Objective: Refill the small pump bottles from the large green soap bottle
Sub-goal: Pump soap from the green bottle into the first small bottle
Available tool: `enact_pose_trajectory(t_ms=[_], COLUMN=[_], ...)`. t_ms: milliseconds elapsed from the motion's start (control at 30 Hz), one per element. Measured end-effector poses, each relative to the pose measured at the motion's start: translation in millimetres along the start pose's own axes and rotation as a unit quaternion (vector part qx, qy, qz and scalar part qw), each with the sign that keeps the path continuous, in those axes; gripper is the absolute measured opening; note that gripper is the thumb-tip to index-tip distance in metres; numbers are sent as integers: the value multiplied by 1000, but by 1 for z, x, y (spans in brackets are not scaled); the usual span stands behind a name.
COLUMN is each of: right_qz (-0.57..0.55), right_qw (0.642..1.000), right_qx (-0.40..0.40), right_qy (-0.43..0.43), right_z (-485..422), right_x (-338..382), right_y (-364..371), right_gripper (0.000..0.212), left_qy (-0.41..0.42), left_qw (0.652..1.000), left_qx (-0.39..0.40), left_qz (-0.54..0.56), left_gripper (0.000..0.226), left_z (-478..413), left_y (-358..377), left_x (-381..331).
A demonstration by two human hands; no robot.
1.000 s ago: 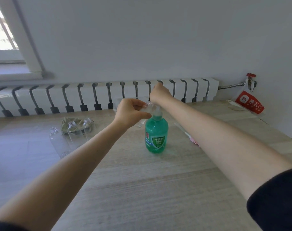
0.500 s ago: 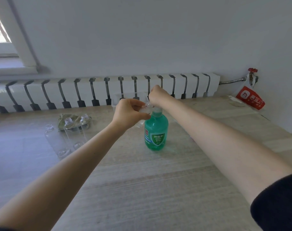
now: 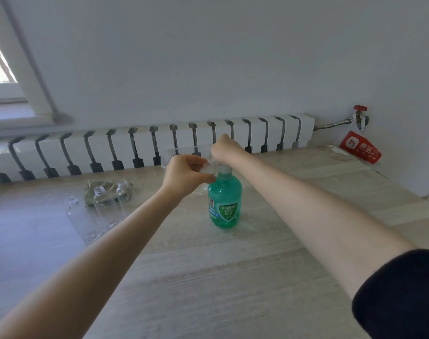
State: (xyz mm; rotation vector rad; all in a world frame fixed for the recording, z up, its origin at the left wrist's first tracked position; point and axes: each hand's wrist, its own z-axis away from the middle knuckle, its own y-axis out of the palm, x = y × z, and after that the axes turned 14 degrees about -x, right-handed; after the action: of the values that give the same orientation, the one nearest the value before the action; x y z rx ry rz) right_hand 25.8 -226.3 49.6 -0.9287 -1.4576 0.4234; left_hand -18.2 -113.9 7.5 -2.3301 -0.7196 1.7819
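The large green soap bottle point(image 3: 224, 201) stands upright on the wooden table point(image 3: 208, 277), near its middle. My left hand point(image 3: 186, 176) holds a small clear bottle point(image 3: 208, 167) tilted, its open neck up against the green bottle's pump. My right hand point(image 3: 224, 146) is curled over the pump head from above; the pump head itself is hidden under it. Three more small clear bottles without caps point(image 3: 82, 220) point(image 3: 103, 204) point(image 3: 123, 194) stand at the left of the table.
A crumpled green cloth point(image 3: 96, 189) lies behind the empty bottles. A clear plastic box point(image 3: 181, 155) sits behind my hands. A white radiator point(image 3: 147, 145) runs along the wall. A red bag point(image 3: 360, 148) hangs from a valve at the far right.
The camera has shifted slightly and the view has drifted. Both hands stay at the green bottle's pump, with the small bottle still held at the spout.
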Motion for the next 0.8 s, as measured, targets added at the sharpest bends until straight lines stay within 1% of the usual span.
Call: enact_pose_trajectory(t_ms=[67, 133, 267, 533, 700, 800], right_qz=[-3, 0, 5, 16, 18, 15], right_qw=[1000, 1000, 1000, 1000, 1000, 1000], right_qx=[-9, -21, -23, -8, 0, -2], right_qy=[8, 9, 6, 16, 15, 17], right_z=[-1, -2, -3, -8, -9, -9], right_x=[4, 7, 8, 6, 2, -1], right_y=[-4, -10, -13, -4, 2, 4], right_gripper=[51, 57, 66, 50, 56, 54], left_qy=[-3, 1, 4, 11, 7, 7], left_qw=[1000, 1000, 1000, 1000, 1000, 1000], left_qx=[0, -1, 1, -6, -4, -4], left_qz=[12, 18, 17, 6, 5, 10], left_gripper=[43, 38, 38, 40, 45, 46], left_z=[1, 2, 2, -2, -1, 0], left_y=[0, -2, -5, -3, 0, 1], left_x=[-5, -10, -12, -8, -2, 1])
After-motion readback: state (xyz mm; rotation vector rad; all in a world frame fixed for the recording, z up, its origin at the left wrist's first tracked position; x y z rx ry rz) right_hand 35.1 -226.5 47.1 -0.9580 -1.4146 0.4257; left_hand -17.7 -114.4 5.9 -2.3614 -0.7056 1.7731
